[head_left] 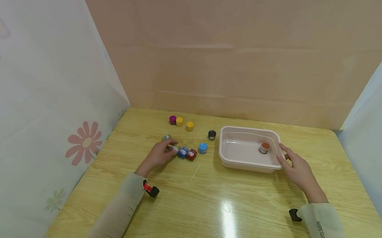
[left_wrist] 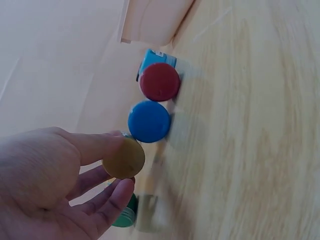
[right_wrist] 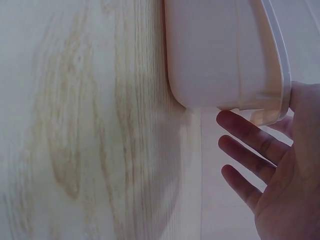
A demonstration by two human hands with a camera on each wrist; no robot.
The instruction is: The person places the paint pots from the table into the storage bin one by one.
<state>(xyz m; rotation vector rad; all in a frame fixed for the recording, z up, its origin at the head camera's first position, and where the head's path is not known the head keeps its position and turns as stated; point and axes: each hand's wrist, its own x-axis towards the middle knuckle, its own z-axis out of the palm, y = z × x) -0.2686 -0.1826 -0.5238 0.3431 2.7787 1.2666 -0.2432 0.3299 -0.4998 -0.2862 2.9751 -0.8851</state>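
Note:
My left hand point(head_left: 161, 155) pinches a small paint jar with a brownish-gold lid point(left_wrist: 124, 159) between thumb and fingers, at the left end of a short row. Beside it stand a blue-lidded jar point(head_left: 183, 152) and a dark red one point(head_left: 191, 155). A green jar point(left_wrist: 126, 212) sits just behind the fingers in the left wrist view, partly hidden by them. My right hand point(head_left: 298, 170) holds the right end of a pale pink plastic basin point(head_left: 247, 167) by its rim, with several fingers extended below the rim. One jar with an orange-brown lid point(head_left: 264, 147) is inside the basin.
A light blue jar point(head_left: 203, 148) and a black jar point(head_left: 212, 135) stand left of the basin. Farther back are a purple jar point(head_left: 172, 120) and two yellow jars, one point(head_left: 189, 126) slightly apart. A brown-papered wall point(head_left: 240, 61) rises behind the wooden table point(head_left: 201, 210).

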